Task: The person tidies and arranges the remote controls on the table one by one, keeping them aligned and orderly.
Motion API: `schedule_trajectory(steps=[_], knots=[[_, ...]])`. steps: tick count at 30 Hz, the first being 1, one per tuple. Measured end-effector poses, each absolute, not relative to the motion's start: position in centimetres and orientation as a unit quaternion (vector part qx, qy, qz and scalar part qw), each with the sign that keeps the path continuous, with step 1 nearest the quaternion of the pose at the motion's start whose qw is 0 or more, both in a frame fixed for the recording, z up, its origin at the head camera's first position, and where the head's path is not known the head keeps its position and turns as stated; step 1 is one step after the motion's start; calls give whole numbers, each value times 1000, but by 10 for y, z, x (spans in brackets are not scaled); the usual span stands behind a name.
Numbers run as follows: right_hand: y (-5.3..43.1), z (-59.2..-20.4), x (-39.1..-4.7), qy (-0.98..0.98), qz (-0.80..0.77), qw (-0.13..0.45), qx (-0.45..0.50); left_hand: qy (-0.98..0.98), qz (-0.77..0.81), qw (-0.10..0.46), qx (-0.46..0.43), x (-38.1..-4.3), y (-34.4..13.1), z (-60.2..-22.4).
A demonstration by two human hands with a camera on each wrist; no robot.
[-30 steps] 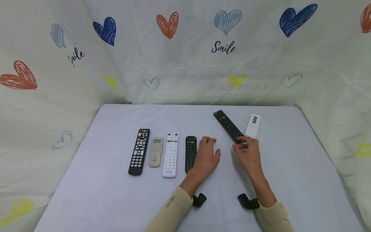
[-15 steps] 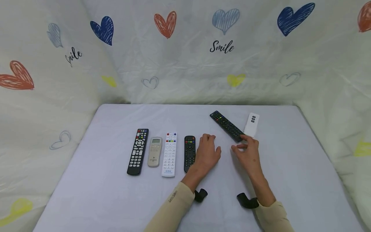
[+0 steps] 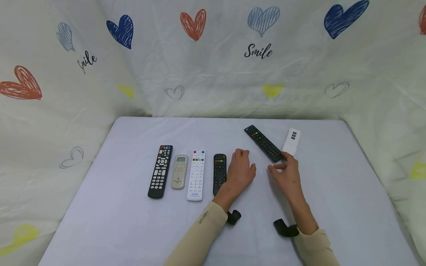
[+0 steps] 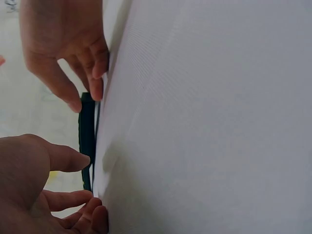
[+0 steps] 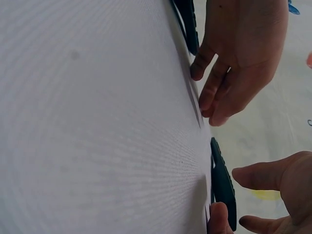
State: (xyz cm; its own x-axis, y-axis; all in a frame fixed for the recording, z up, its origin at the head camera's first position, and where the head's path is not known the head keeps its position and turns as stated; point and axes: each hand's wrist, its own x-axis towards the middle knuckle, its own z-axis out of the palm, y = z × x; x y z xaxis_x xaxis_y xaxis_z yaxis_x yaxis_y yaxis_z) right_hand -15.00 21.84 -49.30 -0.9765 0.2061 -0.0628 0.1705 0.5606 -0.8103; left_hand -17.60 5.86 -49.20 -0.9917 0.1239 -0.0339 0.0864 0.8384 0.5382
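Near the back right of the table a black remote control (image 3: 263, 143) lies slanted. My right hand (image 3: 287, 177) touches the right edge of its near end with a fingertip. In the head view the thumb stands apart from that remote. A white remote (image 3: 291, 141) lies just beyond this hand, its lower end partly hidden. My left hand (image 3: 240, 170) rests low over the table with relaxed fingers, holding nothing. Beside it, a smaller black remote (image 3: 219, 171) is partly covered by the wrist. The left wrist view shows the slanted remote (image 4: 87, 129) edge-on between both hands.
Left of the left hand, a white remote (image 3: 196, 177), a small beige remote (image 3: 179, 171) with a display and a long black remote (image 3: 160, 171) stand in a row. A cloth backdrop (image 3: 213, 66) with printed hearts rises behind the white table (image 3: 119, 229).
The right hand's fingers have drawn back toward the right edge of the slanted black remote, baring more of its near end. The left hand has shifted slightly right.
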Motion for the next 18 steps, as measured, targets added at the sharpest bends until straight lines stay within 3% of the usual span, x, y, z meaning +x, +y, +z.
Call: schedule_trajectory(steps=[18], knots=[[219, -495, -150, -878, 465, 14, -109, 969, 235, 45, 65, -198, 64, -488]])
